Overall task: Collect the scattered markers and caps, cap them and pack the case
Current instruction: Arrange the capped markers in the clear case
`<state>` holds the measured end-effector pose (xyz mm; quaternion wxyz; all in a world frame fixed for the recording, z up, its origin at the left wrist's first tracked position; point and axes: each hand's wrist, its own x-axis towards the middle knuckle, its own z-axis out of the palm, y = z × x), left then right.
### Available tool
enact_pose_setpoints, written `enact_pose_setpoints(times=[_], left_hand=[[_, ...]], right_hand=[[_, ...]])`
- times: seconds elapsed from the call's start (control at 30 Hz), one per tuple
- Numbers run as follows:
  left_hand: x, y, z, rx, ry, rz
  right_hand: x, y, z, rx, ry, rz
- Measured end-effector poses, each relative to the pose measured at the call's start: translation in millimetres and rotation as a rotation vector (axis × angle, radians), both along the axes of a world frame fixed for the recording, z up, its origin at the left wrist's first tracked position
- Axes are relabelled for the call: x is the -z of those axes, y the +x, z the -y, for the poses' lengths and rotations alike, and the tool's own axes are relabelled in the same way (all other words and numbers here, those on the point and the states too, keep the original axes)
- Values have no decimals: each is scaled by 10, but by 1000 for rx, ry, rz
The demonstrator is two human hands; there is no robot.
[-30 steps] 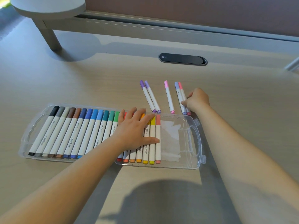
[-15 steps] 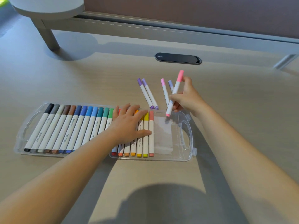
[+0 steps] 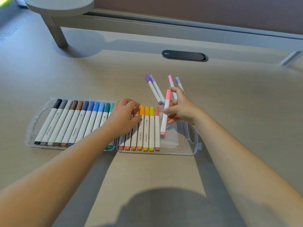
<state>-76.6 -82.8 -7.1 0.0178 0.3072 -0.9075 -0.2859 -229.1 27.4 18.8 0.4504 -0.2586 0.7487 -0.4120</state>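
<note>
Pink marker [image 3: 165, 115]: we pinch it in our right hand [image 3: 182, 107], tip over the clear case [image 3: 188, 145].
Left hand [image 3: 124, 117]: fingers flat, pressing the packed markers [image 3: 146, 128].

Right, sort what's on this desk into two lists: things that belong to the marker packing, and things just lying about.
Part of the job:
- clear case
- markers packed in it
- pink marker gripped by the right hand
- left hand resting on the packed row
- four loose markers on the desk beyond the case

Just lying about:
- black oval desk insert
- grey raised shelf
</note>
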Motion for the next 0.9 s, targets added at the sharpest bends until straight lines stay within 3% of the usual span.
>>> enact_pose_setpoints(times=[0.2, 0.43, 0.63, 0.9], left_hand=[[-12, -14, -46, 37, -22, 16], [18, -82, -94, 123, -93, 65], [82, -231, -205, 243, -146, 204], [164, -318, -198, 271, -250, 305]], right_hand=[[79, 72, -9, -64, 59, -170], [179, 10, -47, 100, -11, -280], [231, -217, -136, 187, 121, -657], [204, -331, -40, 230, 154, -657]])
